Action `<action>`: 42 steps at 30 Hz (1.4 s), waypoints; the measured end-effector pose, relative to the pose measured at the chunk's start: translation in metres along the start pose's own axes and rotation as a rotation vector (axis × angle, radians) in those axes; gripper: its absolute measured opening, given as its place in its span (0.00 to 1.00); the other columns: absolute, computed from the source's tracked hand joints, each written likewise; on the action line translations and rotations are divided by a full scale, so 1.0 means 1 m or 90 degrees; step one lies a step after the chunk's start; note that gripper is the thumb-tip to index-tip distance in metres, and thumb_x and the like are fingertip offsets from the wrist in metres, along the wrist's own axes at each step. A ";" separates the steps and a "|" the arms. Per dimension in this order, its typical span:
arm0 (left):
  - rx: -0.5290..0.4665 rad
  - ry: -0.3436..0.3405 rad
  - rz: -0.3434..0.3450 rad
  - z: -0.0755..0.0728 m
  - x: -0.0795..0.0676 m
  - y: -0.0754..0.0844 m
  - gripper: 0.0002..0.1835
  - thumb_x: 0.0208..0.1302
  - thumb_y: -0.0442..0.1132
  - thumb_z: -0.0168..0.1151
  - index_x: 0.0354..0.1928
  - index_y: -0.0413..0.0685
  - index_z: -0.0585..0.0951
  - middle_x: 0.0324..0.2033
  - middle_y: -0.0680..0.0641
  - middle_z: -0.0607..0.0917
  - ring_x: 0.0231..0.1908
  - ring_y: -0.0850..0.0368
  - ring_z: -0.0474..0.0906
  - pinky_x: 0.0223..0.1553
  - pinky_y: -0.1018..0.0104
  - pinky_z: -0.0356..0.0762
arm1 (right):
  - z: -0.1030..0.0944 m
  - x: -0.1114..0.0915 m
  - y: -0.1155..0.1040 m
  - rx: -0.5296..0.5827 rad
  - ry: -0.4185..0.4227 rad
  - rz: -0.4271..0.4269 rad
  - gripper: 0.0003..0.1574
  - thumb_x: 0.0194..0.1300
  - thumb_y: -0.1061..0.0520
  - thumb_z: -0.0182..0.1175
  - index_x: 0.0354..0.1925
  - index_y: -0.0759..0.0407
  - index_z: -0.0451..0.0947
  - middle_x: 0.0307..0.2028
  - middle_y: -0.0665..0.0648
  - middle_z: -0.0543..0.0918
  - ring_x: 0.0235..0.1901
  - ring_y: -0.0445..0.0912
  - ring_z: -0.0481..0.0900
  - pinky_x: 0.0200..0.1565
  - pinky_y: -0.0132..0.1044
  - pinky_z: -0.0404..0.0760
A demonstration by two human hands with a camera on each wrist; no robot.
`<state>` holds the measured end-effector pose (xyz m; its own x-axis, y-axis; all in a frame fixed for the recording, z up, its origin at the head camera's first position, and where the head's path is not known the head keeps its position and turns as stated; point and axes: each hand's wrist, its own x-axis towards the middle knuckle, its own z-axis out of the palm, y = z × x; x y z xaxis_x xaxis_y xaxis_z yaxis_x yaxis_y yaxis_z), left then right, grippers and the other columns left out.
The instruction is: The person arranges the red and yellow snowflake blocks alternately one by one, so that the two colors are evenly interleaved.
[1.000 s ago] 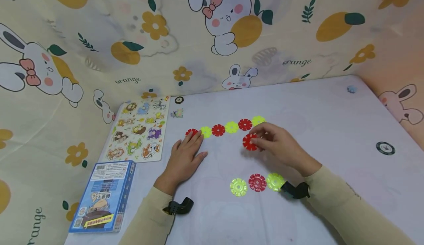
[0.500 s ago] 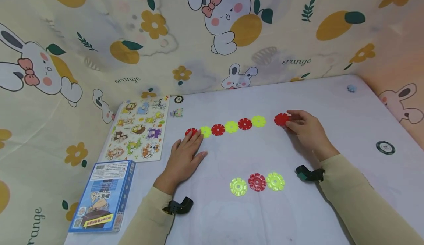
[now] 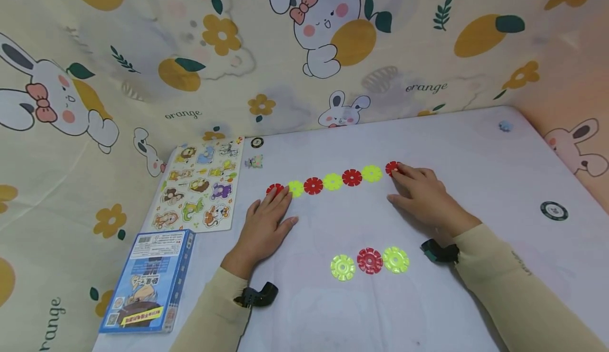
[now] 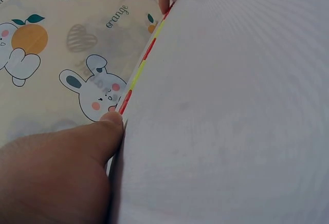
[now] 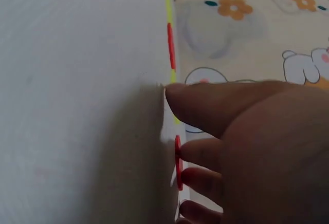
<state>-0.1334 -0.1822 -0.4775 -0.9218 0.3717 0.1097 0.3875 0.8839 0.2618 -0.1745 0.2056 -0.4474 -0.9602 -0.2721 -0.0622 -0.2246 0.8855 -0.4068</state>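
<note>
A slanting row of red and lime-green notched plastic discs lies on the white tabletop. At its left end my left hand (image 3: 259, 235) rests with extended fingers on a red disc (image 3: 273, 187) and reaches the edge of the lime disc (image 3: 296, 189) beside it. At the right end the fingertips of my right hand (image 3: 428, 201) touch another red disc (image 3: 391, 168), partly covered; the thumb stands apart from it. A small gap separates this disc from the last lime disc (image 3: 371, 173). The right wrist view shows the touched red disc (image 5: 178, 162) edge-on under the fingers.
Nearer the front lie a lime disc (image 3: 342, 267), a red disc (image 3: 369, 261) and another lime disc (image 3: 396, 259). An animal sticker sheet (image 3: 233, 193) and a blue box (image 3: 142, 283) are at left. A dark round chip (image 3: 554, 211) lies far right.
The right hand has carried a red disc from below the row to its right end, set it down and drawn it slightly left. Its thumb has let go. The left hand stays put.
</note>
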 end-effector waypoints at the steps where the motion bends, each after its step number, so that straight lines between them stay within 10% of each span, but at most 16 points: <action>1: 0.000 -0.001 0.000 0.000 0.000 0.000 0.36 0.68 0.63 0.46 0.73 0.57 0.59 0.72 0.57 0.54 0.72 0.54 0.42 0.66 0.42 0.41 | 0.001 0.000 0.000 -0.009 0.000 -0.007 0.49 0.60 0.38 0.63 0.71 0.59 0.60 0.72 0.62 0.53 0.66 0.65 0.48 0.56 0.70 0.58; 42: -0.004 0.000 -0.002 -0.002 0.000 0.002 0.36 0.68 0.63 0.46 0.73 0.57 0.59 0.72 0.57 0.54 0.72 0.53 0.42 0.66 0.42 0.41 | 0.012 0.000 -0.008 -0.053 0.005 -0.007 0.59 0.57 0.32 0.62 0.73 0.61 0.52 0.73 0.63 0.49 0.68 0.64 0.46 0.53 0.69 0.53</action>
<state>-0.1325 -0.1812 -0.4749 -0.9232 0.3688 0.1084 0.3844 0.8836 0.2675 -0.1705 0.1938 -0.4551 -0.9589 -0.2792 -0.0505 -0.2479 0.9109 -0.3300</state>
